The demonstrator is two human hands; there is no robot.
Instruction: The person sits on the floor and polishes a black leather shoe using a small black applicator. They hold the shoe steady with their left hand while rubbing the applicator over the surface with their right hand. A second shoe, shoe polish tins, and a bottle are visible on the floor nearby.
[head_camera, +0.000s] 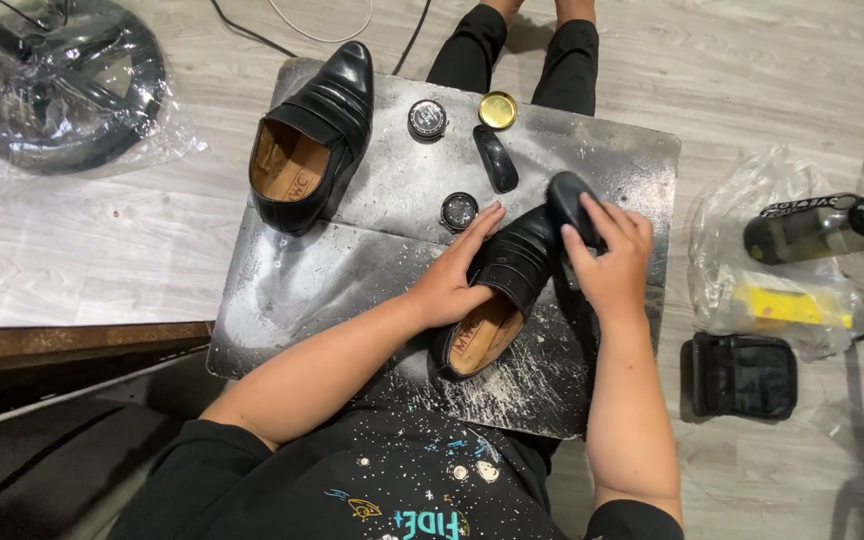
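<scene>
A black leather shoe (pixel 512 270) with a tan insole lies on a dark metal sheet (pixel 332 280) in front of me. My left hand (pixel 452 275) grips its side and holds it steady. My right hand (pixel 607 265) is closed on a black shoe brush (pixel 570 205) that rests against the shoe's toe. The second black shoe (pixel 312 140) stands at the sheet's far left, apart from both hands.
Two round polish tins (pixel 428 118) (pixel 459 211), a gold lid (pixel 498 110) and a black brush (pixel 496 158) lie on the sheet. A dark bottle (pixel 822 228) and a plastic bag (pixel 772 300) are right, a black case (pixel 742 375) below. A plastic-wrapped wheel (pixel 62 85) lies far left.
</scene>
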